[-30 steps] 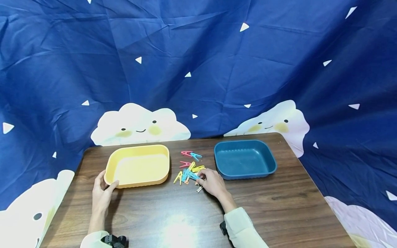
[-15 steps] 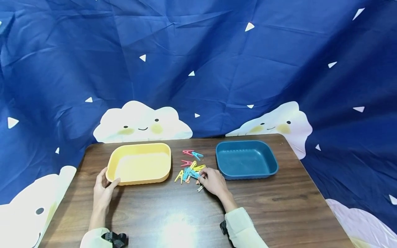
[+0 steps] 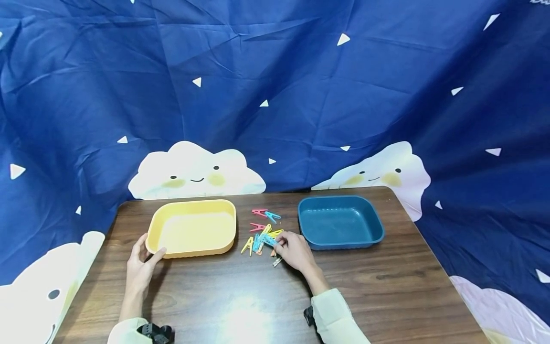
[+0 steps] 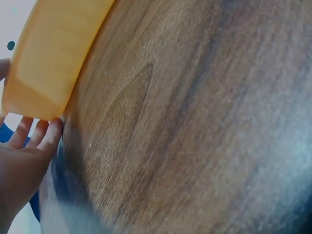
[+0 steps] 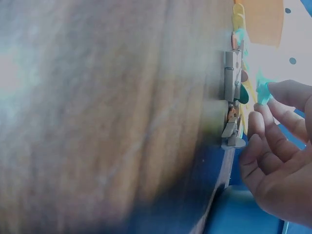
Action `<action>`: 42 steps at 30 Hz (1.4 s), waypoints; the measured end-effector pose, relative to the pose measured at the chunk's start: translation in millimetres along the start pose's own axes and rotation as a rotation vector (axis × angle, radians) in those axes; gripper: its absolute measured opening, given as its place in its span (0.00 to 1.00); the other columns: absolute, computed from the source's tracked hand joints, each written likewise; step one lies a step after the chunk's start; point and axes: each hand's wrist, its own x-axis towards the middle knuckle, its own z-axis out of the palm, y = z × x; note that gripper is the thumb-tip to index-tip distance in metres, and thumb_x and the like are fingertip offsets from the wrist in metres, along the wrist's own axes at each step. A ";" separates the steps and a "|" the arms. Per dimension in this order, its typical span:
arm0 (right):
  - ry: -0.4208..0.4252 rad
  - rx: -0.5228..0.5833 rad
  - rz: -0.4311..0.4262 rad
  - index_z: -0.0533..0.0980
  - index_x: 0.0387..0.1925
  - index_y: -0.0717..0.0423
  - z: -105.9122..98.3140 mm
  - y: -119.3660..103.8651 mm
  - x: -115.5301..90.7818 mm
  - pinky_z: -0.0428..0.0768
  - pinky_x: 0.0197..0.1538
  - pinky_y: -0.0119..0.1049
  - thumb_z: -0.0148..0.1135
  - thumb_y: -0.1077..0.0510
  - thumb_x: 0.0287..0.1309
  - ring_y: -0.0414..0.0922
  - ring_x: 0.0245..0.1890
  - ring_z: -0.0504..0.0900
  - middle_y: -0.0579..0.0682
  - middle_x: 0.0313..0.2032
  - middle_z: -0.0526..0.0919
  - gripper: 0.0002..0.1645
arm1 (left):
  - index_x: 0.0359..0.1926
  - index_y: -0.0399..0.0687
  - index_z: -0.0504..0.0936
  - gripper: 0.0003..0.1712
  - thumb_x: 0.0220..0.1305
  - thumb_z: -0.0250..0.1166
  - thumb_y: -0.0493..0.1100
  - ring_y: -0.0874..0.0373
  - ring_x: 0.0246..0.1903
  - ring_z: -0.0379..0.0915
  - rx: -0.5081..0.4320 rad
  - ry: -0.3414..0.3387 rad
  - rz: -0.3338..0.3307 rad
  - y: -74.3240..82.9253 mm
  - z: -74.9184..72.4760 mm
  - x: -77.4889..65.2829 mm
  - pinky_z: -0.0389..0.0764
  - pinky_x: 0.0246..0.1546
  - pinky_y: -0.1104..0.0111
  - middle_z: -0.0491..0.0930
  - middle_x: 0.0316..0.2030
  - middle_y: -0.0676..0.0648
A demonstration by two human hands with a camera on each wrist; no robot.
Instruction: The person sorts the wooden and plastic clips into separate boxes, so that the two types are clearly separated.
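My left hand grips the near left corner of a yellow plastic tub, thumb at the front wall and fingers at the left side. The left wrist view shows the fingertips against the tub's wall. Between the tubs lies a small heap of clothespins, with yellow ones and red ones among them. My right hand pinches a light blue clothespin at the heap's right side; the right wrist view has this clothespin between thumb and index finger.
A dark blue tub stands right of the heap. Wooden clothespins lie beside the right hand. A red and a blue clothespin lie farther back on the brown wooden table. A blue cloud-print cloth hangs behind.
The head view has shifted slightly. Both hands stay where they were, the left at the yellow tub and the right at the light blue clothespin.
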 end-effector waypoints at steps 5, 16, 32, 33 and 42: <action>-0.005 0.026 0.003 0.83 0.35 0.51 -1.2 -0.7 0.6 0.76 0.34 0.35 0.69 0.58 0.61 0.36 0.28 0.75 0.40 0.30 0.81 0.02 | 0.80 0.48 0.53 0.50 0.65 0.71 0.39 0.50 0.72 0.57 -0.006 0.002 -0.005 -0.8 -0.4 0.4 0.68 0.60 0.80 0.62 0.74 0.40; -0.005 0.066 0.011 0.83 0.36 0.51 -0.7 -2.1 2.2 0.75 0.32 0.33 0.69 0.58 0.62 0.36 0.26 0.74 0.40 0.30 0.81 0.02 | 0.80 0.50 0.54 0.50 0.64 0.72 0.38 0.51 0.71 0.58 -0.034 0.008 -0.012 -3.4 -0.4 1.1 0.68 0.57 0.81 0.62 0.74 0.40; -0.004 0.105 0.000 0.83 0.36 0.51 -1.0 -4.4 6.0 0.76 0.34 0.32 0.70 0.56 0.61 0.36 0.29 0.75 0.39 0.29 0.79 0.03 | 0.79 0.50 0.56 0.49 0.64 0.72 0.37 0.54 0.68 0.60 -0.063 0.024 -0.022 -1.4 3.5 1.7 0.68 0.51 0.84 0.63 0.72 0.39; -0.003 0.109 0.003 0.83 0.36 0.51 -1.3 -4.7 6.3 0.76 0.34 0.33 0.70 0.56 0.61 0.36 0.29 0.76 0.39 0.29 0.79 0.03 | 0.79 0.50 0.56 0.49 0.64 0.72 0.37 0.54 0.68 0.60 -0.071 0.018 -0.021 -1.3 3.8 2.0 0.68 0.51 0.84 0.63 0.72 0.39; -0.017 0.170 0.035 0.82 0.38 0.52 0.9 -9.3 7.6 0.78 0.35 0.32 0.68 0.55 0.64 0.34 0.28 0.78 0.38 0.27 0.80 0.05 | 0.81 0.53 0.53 0.50 0.65 0.71 0.36 0.56 0.69 0.57 -0.096 -0.029 -0.038 -3.6 -1.3 0.5 0.69 0.50 0.84 0.60 0.73 0.41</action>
